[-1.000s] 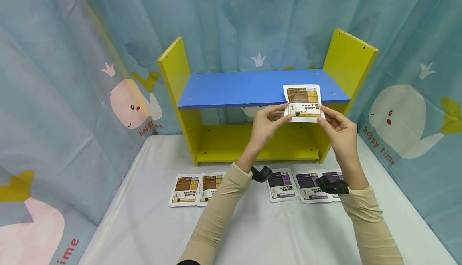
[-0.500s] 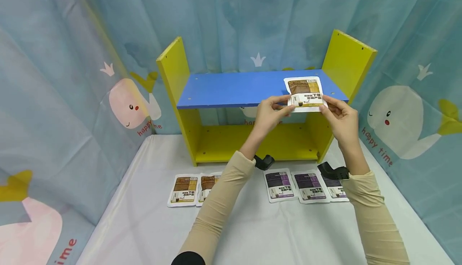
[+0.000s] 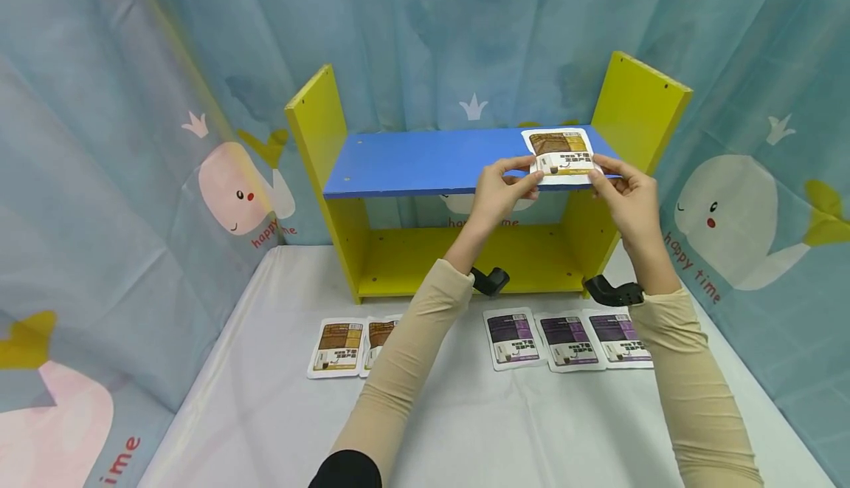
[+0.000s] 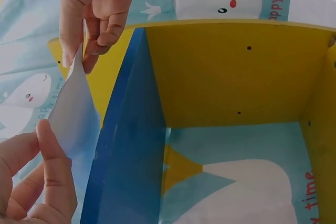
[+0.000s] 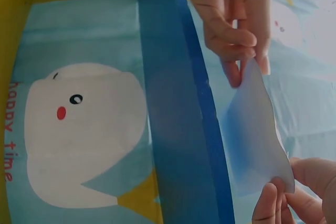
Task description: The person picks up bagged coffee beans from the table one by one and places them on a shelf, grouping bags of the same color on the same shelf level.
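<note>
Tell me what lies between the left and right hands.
A white pouch with a brown-and-yellow printed label, its sides pinched by the left hand and right hand; the head view shows this.

A creased white tablecloth [image 3: 518, 429] bears everything. At 12 o'clock stands a yellow shelf unit [image 3: 418, 255] with a blue middle board [image 3: 412, 163]. Toward 10 o'clock two brown-labelled pouches [image 3: 337, 348] lie flat side by side, one partly hidden; toward 2 o'clock, three purple-labelled pouches [image 3: 514, 339] form a row.
</note>
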`<state>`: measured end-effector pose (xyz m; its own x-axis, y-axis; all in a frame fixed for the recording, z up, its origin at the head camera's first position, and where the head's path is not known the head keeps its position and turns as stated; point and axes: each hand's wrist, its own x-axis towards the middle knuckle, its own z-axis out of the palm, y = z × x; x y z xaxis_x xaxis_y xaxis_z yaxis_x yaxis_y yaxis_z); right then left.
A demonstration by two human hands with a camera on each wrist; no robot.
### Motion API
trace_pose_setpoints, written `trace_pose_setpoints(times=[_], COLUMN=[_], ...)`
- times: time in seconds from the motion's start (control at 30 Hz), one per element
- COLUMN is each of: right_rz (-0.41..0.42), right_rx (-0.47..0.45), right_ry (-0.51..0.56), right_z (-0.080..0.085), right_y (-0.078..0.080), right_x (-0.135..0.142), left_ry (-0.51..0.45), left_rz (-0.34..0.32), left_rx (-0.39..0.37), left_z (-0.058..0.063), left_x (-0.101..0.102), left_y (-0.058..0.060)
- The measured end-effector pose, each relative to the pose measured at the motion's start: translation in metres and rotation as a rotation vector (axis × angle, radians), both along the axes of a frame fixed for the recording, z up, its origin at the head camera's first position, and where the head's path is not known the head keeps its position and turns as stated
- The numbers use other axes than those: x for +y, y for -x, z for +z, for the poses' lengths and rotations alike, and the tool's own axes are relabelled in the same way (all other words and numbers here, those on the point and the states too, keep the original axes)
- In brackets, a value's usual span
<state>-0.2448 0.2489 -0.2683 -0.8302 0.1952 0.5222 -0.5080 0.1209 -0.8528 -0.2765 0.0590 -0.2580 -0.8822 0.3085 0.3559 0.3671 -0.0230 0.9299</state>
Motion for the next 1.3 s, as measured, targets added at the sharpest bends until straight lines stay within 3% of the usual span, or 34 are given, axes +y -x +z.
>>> trace_pose_setpoints(times=[0.27, 0.47, 0.63, 0.87, 1.07, 1.3], right_rz=[-0.017, -0.074, -0.205, -0.394, -0.48, -0.539], right_rx=[-0.009, -0.038, -0.059, -0.075, -0.113, -0.162], right_ry=[0.005, -0.058, -0.2, -0.417, -0.544, -0.62], right_z=[0.003, 0.003, -0.002, -0.01, -0.007, -0.01], right_y=[0.007, 0.013, 0.024, 0.035, 0.036, 0.037], right_x=[0.0, 0.003, 0.009, 0.016, 0.014, 0.015], left_ry=[0.003, 0.057, 0.161, 0.296, 0.405, 0.474], left_rz=[-0.002, 0.012, 0.071, 0.152, 0.195, 0.203], left_rx=[-0.013, 0.011, 0.073, 0.135, 0.134, 0.106], left_z=[0.005, 0.0, -0.007, -0.006, -0.001, 0.003], left_x=[0.003, 0.009, 0.017, 0.025, 0.029, 0.032], left_y=[0.008, 0.022, 0.034, 0.035, 0.037, 0.038])
